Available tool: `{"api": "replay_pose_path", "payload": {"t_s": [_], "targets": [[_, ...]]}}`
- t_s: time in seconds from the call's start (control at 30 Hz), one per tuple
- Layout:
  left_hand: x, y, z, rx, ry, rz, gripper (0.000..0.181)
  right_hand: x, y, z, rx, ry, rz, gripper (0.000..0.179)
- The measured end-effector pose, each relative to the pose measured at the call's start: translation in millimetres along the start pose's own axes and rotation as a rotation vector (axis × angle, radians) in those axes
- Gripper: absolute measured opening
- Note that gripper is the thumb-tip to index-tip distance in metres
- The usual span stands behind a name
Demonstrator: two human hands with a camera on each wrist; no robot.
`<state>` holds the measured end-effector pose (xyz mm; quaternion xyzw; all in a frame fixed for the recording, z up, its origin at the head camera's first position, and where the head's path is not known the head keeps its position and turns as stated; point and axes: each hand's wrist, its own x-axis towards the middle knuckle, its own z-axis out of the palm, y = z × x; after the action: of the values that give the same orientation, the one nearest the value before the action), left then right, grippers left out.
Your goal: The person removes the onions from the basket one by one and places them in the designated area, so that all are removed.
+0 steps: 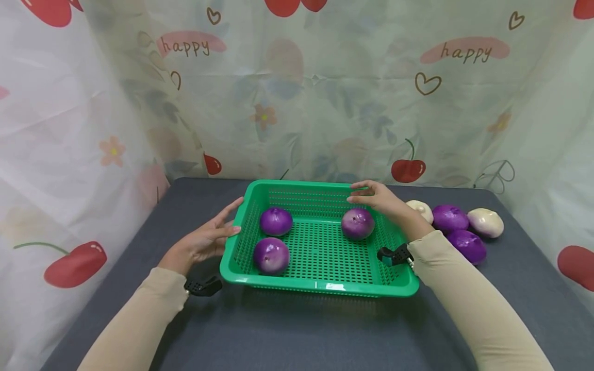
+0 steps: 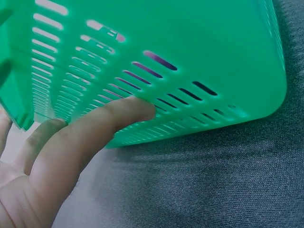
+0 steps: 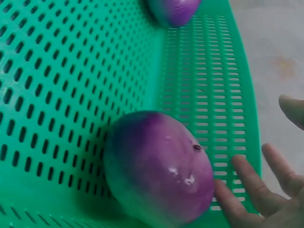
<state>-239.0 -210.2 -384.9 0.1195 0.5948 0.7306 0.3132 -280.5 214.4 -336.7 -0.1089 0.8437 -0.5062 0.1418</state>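
Note:
A green plastic basket with slotted walls stands on the table, holding three round purple onions. Two of them, one onion behind another onion, lie near its left wall. The third onion lies toward the back right, and fills much of the right wrist view. My left hand is at the basket's left side, its fairly straight fingers against the outer wall in the left wrist view. My right hand hovers over the back right rim, beside the third onion, fingers spread and holding nothing.
Right of the basket, partly behind my right arm, lie two purple onions and two whitish onions. A dark grey cloth covers the table. Printed curtains hang behind and at both sides.

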Motion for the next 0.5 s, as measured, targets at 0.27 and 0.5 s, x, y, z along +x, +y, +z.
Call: {"api": "replay_pose_path", "payload": {"t_s": [0.27,0.5], "targets": [[0.0,-0.4,0.5,0.0,0.002,0.003,0.079,6.2,6.5,8.6,-0.058,-0.098,0.039,0.06],[0.3,-1.8,-0.6,0.0,0.012,0.001,0.078,9.0,6.9,21.9,-0.167,-0.253,0.007,0.065]]}}
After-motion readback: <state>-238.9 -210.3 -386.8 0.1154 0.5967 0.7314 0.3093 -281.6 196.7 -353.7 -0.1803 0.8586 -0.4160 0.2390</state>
